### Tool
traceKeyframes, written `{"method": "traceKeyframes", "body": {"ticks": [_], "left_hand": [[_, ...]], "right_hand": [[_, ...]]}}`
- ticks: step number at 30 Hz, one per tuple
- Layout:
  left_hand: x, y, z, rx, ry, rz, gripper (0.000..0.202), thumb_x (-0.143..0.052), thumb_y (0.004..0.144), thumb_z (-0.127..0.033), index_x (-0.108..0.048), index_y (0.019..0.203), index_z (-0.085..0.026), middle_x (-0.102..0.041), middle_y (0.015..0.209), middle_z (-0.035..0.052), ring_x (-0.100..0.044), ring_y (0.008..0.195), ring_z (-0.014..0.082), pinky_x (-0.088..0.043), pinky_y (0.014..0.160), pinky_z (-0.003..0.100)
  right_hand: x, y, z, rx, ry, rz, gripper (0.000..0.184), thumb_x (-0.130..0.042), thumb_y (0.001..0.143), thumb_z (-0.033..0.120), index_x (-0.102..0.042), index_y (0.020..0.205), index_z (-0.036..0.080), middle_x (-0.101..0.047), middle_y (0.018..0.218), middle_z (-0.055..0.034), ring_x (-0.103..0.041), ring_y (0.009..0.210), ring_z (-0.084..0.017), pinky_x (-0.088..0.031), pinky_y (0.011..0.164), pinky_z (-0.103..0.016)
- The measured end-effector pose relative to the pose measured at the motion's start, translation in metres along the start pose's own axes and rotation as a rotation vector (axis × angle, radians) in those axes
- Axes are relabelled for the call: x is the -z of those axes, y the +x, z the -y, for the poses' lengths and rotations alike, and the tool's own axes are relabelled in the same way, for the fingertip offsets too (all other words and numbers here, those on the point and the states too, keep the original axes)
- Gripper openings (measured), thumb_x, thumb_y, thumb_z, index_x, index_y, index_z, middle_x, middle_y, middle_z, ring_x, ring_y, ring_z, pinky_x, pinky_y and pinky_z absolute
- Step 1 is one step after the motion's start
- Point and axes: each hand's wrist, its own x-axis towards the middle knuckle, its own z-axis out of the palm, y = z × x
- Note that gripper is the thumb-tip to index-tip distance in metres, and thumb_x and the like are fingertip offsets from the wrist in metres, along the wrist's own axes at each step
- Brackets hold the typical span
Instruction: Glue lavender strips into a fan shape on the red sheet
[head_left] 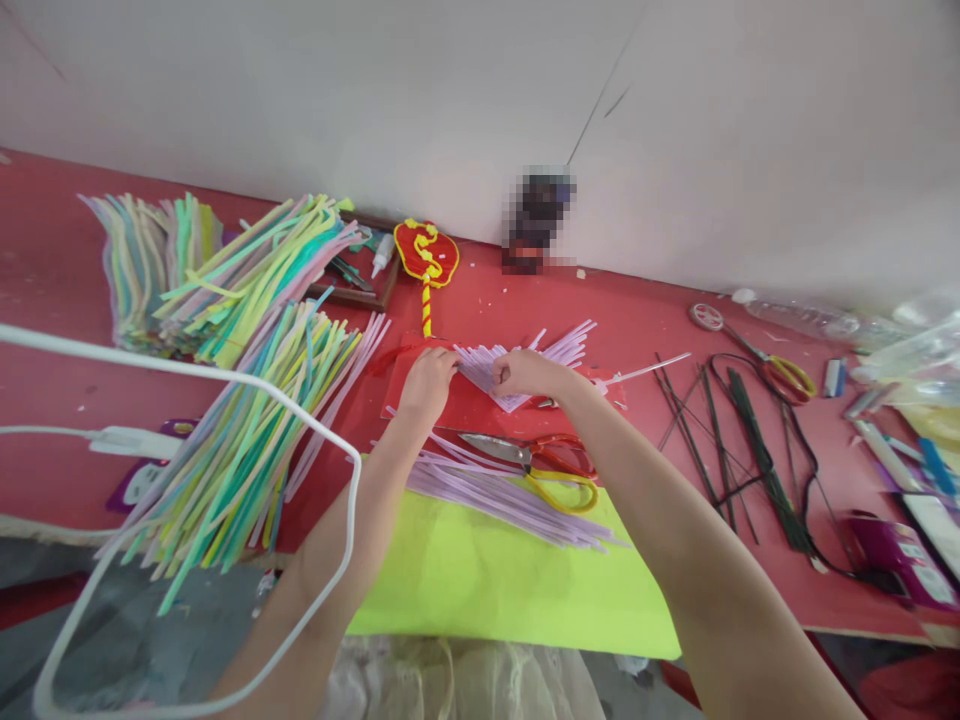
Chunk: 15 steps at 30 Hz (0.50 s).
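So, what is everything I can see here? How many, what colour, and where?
Wall: one, pale grey, behind
Table: one, red, against the wall
Fuzzy sticks: many, mixed pastels, left
Tray: one, brown, back left
Tube: one, white, at the tray
Ornament: one, red and yellow, back
Blurred object: one, dark, against the wall
Board: one, red, centre
Sheet: one, yellow-green, front
Lilac strips: many, lilac, on board and sheet
Scissors: two, red-and-yellow handles, centre and right
Stems: several, dark green, right
Bottle: one, clear, back right
Packs: two, purple, left and right
Frame: one, white, left foreground
Other right-edge clutter: too jumbled to count
Left hand: one, bare, at lilac strips
Right hand: one, bare, at lilac strips
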Motion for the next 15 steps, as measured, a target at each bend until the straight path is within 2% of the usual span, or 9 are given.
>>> {"method": "traceKeyframes", "body": {"ticks": [11,15], "left_hand": [[0.0020,-0.0015,-0.0048,0.021,0.042,0.029,0.024,-0.049,0.087,-0.008,-0.067,0.102,-0.016,-0.067,0.099,0.0086,-0.058,0.094,0.0207,-0.046,0.088,0.032],[0.0016,-0.0018,-0.0043,0.012,0.031,0.016,0.025,-0.049,0.087,-0.007,-0.067,0.101,-0.016,-0.067,0.098,0.0090,-0.058,0.094,0.0208,-0.046,0.088,0.034]], "right_hand": [[-0.0023,0.0021,-0.0007,-0.012,-0.031,-0.011,0.015,-0.064,0.070,0.031,-0.067,0.078,0.019,-0.067,0.075,-0.0001,-0.055,0.067,-0.012,-0.035,0.058,-0.022],[0.0026,-0.0003,-0.0002,0.000,-0.004,0.027,0.013,-0.063,0.071,0.029,-0.067,0.078,0.019,-0.068,0.076,0.0004,-0.056,0.068,-0.011,-0.036,0.058,-0.021]]}}
